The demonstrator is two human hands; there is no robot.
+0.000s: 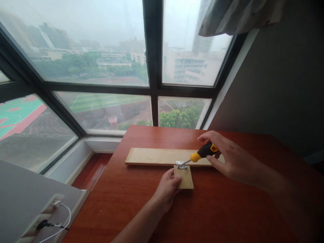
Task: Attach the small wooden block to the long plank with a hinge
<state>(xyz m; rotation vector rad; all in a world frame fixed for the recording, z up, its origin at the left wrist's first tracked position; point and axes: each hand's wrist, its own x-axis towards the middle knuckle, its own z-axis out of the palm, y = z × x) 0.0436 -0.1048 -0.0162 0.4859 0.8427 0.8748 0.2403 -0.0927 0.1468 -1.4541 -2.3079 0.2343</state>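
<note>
Left hand (168, 189) clamped on small board (186, 179), thumb on top; right hand (225, 153) around slanted screwdriver (204, 151).

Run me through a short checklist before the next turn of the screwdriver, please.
1. Left hand grips the small board: ok.
2. Right hand holds the screwdriver by its handle: ok.
3. Screwdriver reaches the metal hinge: ok.
4. Tip seated squarely in a screw head: cannot tell, too small.
5. Hinge sits at the small board's far edge: ok.
6. Long board lies on the table: ok.
</note>
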